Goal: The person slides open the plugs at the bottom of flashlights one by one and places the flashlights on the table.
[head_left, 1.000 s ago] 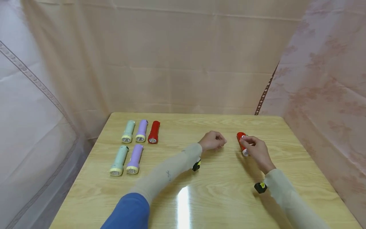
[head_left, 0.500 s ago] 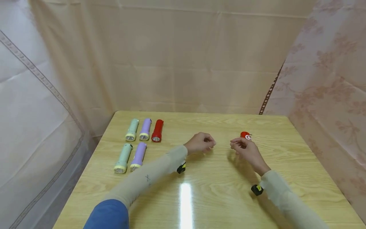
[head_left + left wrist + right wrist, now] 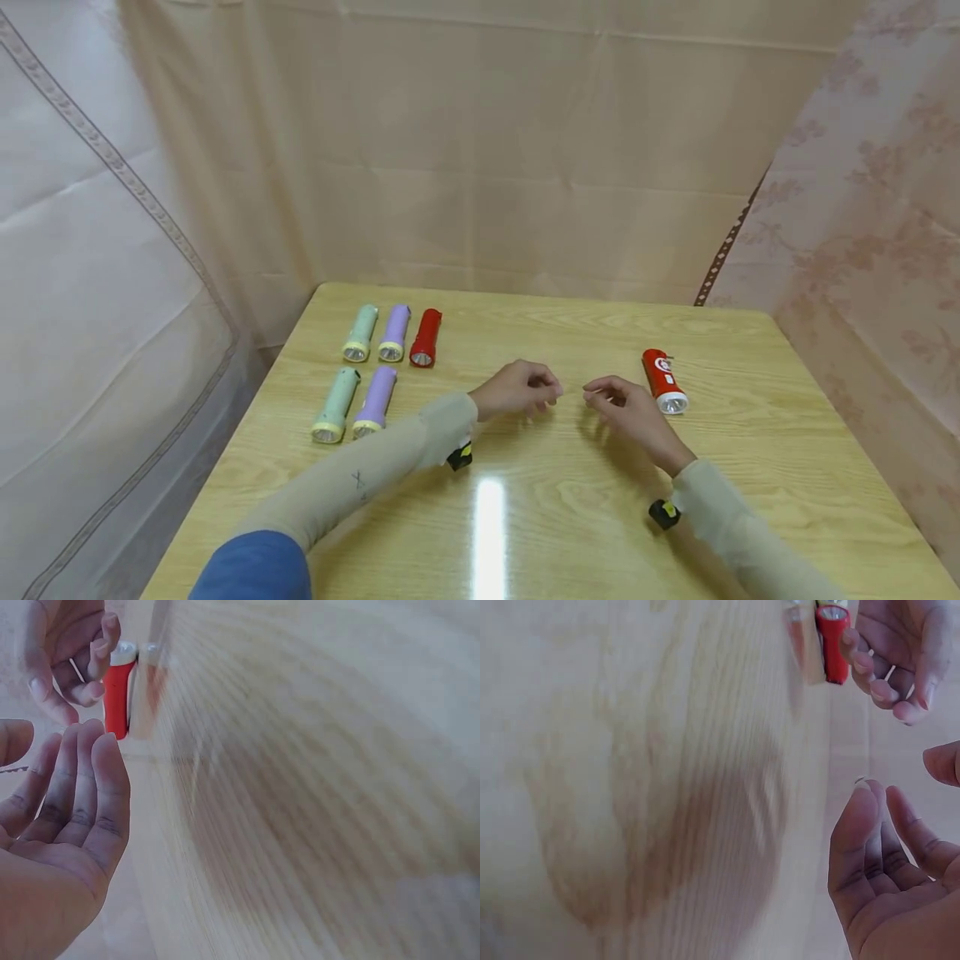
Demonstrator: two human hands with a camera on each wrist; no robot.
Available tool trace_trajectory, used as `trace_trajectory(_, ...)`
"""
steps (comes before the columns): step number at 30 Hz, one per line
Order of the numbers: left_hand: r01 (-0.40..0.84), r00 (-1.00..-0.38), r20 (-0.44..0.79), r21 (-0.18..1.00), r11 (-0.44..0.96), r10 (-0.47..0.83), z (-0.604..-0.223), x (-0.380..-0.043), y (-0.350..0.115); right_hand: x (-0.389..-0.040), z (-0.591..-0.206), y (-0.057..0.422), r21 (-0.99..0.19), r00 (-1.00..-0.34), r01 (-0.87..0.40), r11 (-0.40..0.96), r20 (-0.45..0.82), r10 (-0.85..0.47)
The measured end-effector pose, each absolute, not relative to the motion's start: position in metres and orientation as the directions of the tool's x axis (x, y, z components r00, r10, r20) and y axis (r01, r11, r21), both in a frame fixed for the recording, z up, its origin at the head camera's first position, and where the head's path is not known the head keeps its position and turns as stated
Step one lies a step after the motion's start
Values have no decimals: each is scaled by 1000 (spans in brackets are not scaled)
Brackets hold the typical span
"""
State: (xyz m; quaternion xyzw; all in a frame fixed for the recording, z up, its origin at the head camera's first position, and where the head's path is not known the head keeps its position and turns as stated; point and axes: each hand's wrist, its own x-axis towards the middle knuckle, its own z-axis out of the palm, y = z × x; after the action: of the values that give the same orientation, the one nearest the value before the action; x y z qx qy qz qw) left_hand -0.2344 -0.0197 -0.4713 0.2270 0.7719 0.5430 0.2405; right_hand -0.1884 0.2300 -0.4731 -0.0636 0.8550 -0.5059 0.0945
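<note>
Both hands hover over the middle of the table, facing each other with a small gap between their fingertips. My left hand (image 3: 517, 389) has relaxed, slightly bent fingers and holds nothing; its palm shows in the left wrist view. Opposite it, my right hand (image 3: 630, 417) is just as loose, with nothing in it. Right of that hand lies a red flashlight (image 3: 663, 382) with a white rim and a round white logo, its lens toward me. A plain dark red flashlight (image 3: 425, 337) lies left of my left hand, at the end of the back row.
On the left of the wooden table (image 3: 570, 533) lie mint flashlights (image 3: 361, 332) and purple flashlights (image 3: 377, 396) in two rows, lenses toward me. My left forearm overlaps the front purple one. A beige curtain (image 3: 525, 150) hangs behind the table's far edge.
My right hand has let go of the red flashlight with the white rim and moved left, leaving it lying on the table. My left hand has drawn back slightly to the left.
</note>
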Motion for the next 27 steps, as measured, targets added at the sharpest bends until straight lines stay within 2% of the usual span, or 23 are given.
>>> trace_trajectory(14,35,-801,-144,958,285,581,-477,-213,-58,-172,-475,203,-890,-949,-28,456,-119,-292)
trace_trajectory(27,20,-829,-168,944,328,534,-483,-203,-82,-158,-486,193,-897,-919,-18,442,-159,-361)
